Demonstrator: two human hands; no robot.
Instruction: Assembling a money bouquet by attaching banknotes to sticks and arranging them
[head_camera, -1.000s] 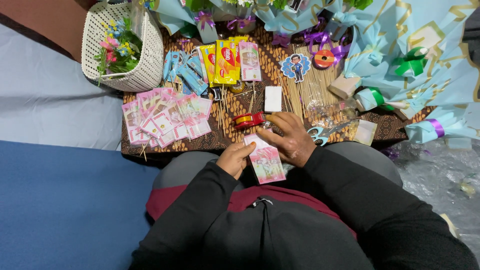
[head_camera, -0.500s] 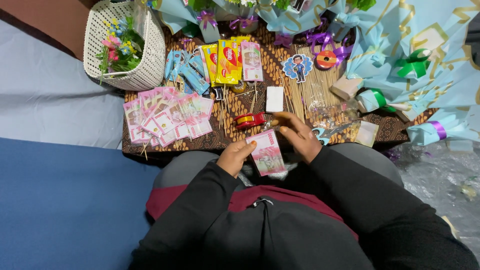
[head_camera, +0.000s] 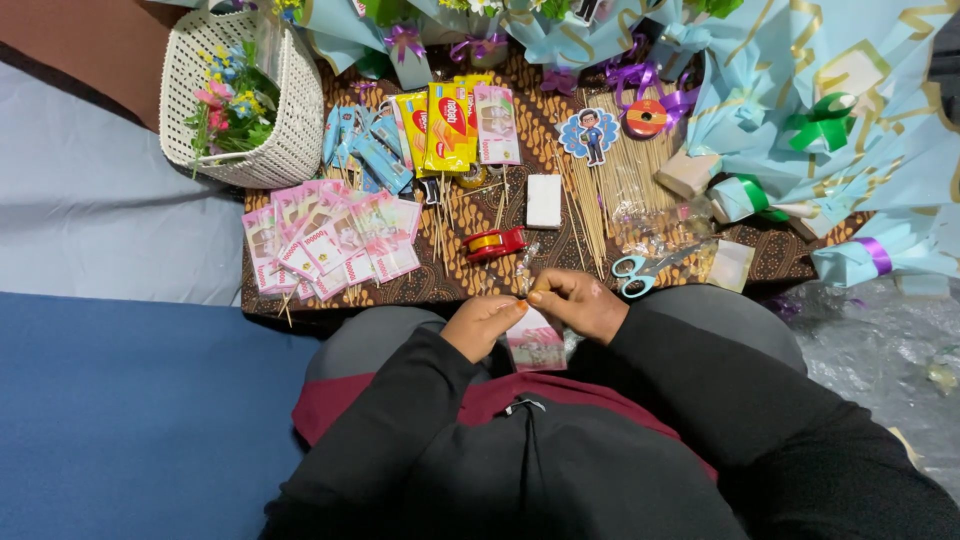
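My left hand (head_camera: 482, 322) and my right hand (head_camera: 581, 303) meet over my lap at the near edge of a low board covered in brown patterned cloth (head_camera: 440, 280). Together they hold a small pink packet (head_camera: 536, 345) that hangs down between them. My right fingertips pinch its top edge, where a thin stick seems to sit. A red tape dispenser (head_camera: 494, 242) lies just beyond my hands. Blue-handled scissors (head_camera: 630, 274) rest to the right of my right hand.
A fan of pink packets on sticks (head_camera: 330, 240) lies at the left. A white woven basket with flowers (head_camera: 243, 95) stands far left. Yellow snack packs (head_camera: 447, 125), wooden skewers (head_camera: 610, 190), ribbon rolls and light blue wrapped bouquets (head_camera: 840, 120) crowd the back and right.
My right hand left the board and joined my left hand at the top of the pink packet, which now hangs lower over my lap.
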